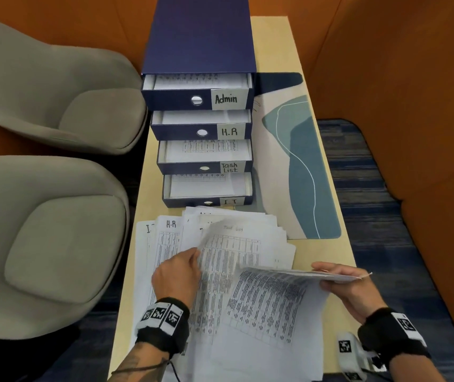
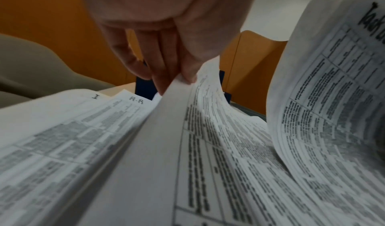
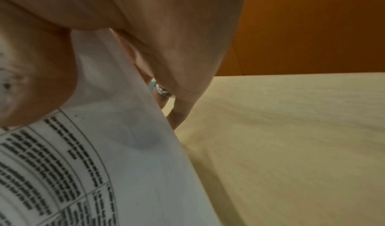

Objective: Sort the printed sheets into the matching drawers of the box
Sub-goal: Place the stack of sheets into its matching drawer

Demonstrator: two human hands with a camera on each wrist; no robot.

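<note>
The right hand (image 1: 350,285) pinches a thin sheaf of printed sheets (image 1: 272,301) by its upper right edge, thumb on top and fingers beneath, so the pages lift and curl above the table (image 1: 328,312); the wrist view shows the thumb pressed on the paper margin and a ring (image 3: 163,92) on one finger below. At nine o'clock from it, the left hand (image 1: 177,274) pinches the left edge of a Task List sheet (image 1: 228,255), fingertips (image 2: 188,76) curled on the raised paper edge. Under both hands lies the fanned pile of sheets (image 1: 264,230), with one headed H.R (image 1: 169,235) and another headed I (image 1: 144,244) showing at the pile's nine o'clock side. At twelve o'clock from the pile stands the navy drawer box (image 1: 198,37), its four drawers stepped out: Admin drawer (image 1: 192,99) on top, then H.R drawer (image 1: 201,132), Task List drawer (image 1: 203,168) and I.T drawer (image 1: 206,201) lowest, each with paper inside. At three o'clock of the box lies a blue-patterned mat (image 1: 300,166). Two grey chairs (image 1: 55,216) stand at nine o'clock of the table.
</note>
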